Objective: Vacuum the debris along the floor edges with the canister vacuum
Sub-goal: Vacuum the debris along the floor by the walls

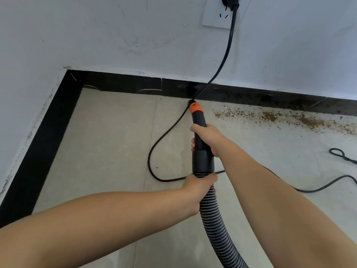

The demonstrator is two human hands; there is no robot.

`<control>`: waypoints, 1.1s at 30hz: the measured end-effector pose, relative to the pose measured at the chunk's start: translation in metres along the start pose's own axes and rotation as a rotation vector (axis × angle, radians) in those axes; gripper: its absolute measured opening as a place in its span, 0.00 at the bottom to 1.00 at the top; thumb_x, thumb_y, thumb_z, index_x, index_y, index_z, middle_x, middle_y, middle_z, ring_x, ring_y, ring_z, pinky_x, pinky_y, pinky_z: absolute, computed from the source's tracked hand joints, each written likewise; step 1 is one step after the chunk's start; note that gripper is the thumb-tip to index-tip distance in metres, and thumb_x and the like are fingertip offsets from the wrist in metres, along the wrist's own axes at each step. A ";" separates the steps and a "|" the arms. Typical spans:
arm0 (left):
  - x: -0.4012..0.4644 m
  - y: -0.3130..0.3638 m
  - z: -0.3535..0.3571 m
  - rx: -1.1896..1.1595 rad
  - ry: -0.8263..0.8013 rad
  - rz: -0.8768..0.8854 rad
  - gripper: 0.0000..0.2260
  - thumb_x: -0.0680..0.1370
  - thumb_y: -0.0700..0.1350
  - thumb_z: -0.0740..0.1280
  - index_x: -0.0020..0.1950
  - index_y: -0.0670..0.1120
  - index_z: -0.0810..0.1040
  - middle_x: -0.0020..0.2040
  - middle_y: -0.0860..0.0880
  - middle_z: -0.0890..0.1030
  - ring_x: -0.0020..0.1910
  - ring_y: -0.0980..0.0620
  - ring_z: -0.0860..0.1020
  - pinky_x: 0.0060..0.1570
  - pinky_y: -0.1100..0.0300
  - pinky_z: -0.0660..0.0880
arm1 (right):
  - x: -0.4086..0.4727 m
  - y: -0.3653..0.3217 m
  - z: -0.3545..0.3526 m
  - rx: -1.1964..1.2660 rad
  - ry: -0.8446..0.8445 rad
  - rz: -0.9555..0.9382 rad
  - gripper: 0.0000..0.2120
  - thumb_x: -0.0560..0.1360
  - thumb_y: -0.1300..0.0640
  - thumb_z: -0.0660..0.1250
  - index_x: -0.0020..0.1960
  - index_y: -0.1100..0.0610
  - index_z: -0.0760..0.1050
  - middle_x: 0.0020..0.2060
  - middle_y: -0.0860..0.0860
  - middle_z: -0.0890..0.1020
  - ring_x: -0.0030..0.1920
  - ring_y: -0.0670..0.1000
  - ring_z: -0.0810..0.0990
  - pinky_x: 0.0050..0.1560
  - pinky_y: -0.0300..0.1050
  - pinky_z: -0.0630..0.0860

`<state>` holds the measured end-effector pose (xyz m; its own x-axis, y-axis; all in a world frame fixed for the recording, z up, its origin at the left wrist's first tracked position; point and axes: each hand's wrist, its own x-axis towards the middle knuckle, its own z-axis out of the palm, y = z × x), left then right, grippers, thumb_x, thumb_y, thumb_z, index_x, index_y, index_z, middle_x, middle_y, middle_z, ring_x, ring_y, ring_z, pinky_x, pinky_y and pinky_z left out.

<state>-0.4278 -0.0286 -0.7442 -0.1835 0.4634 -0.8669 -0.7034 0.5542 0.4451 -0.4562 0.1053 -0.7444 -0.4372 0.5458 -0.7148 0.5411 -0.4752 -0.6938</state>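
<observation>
Right hand (207,139) wraps the black vacuum nozzle (200,132) mid-tube; left hand (197,187) grasps the ribbed hose (216,225) just below the cuff. Orange nozzle tip (196,108) sits on the floor (106,142), close to the black baseboard (125,85). Brown debris (289,118) lies along the baseboard to the right of the tip. Power cord (225,53) runs from wall outlet (217,15) down past the tip, loops across the floor.

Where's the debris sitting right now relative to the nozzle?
In the head view, the debris lies to the right of the nozzle, strewn over the floor along the black baseboard.
</observation>
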 end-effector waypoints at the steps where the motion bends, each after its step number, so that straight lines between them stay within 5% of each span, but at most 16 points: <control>1: -0.004 -0.003 0.000 0.006 -0.011 -0.016 0.05 0.76 0.40 0.69 0.47 0.41 0.73 0.34 0.45 0.76 0.30 0.49 0.75 0.33 0.59 0.76 | -0.005 0.003 0.000 -0.003 -0.010 0.004 0.07 0.76 0.59 0.66 0.50 0.58 0.69 0.30 0.57 0.76 0.23 0.52 0.76 0.31 0.46 0.78; 13: -0.049 -0.029 0.048 0.282 -0.157 -0.130 0.11 0.74 0.44 0.70 0.53 0.44 0.73 0.46 0.45 0.78 0.42 0.48 0.79 0.37 0.56 0.76 | -0.064 0.038 -0.078 0.168 0.035 0.169 0.10 0.75 0.57 0.67 0.50 0.61 0.68 0.23 0.55 0.76 0.22 0.52 0.76 0.28 0.45 0.78; 20: -0.050 -0.025 0.074 0.336 -0.108 -0.093 0.08 0.75 0.44 0.70 0.50 0.45 0.72 0.41 0.46 0.77 0.36 0.50 0.77 0.37 0.55 0.76 | -0.059 0.041 -0.106 0.230 0.042 0.150 0.09 0.76 0.56 0.66 0.51 0.58 0.68 0.26 0.54 0.77 0.25 0.52 0.76 0.37 0.49 0.78; 33: -0.047 -0.051 0.214 0.166 -0.201 -0.056 0.06 0.77 0.41 0.69 0.49 0.43 0.72 0.37 0.44 0.78 0.31 0.50 0.78 0.29 0.64 0.78 | -0.057 0.048 -0.252 0.154 0.061 0.213 0.09 0.76 0.55 0.67 0.49 0.59 0.69 0.28 0.55 0.77 0.23 0.52 0.77 0.32 0.45 0.78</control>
<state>-0.2369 0.0692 -0.6781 0.0044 0.5473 -0.8369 -0.5836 0.6810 0.4423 -0.2248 0.2251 -0.7145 -0.2788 0.4607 -0.8427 0.4987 -0.6804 -0.5370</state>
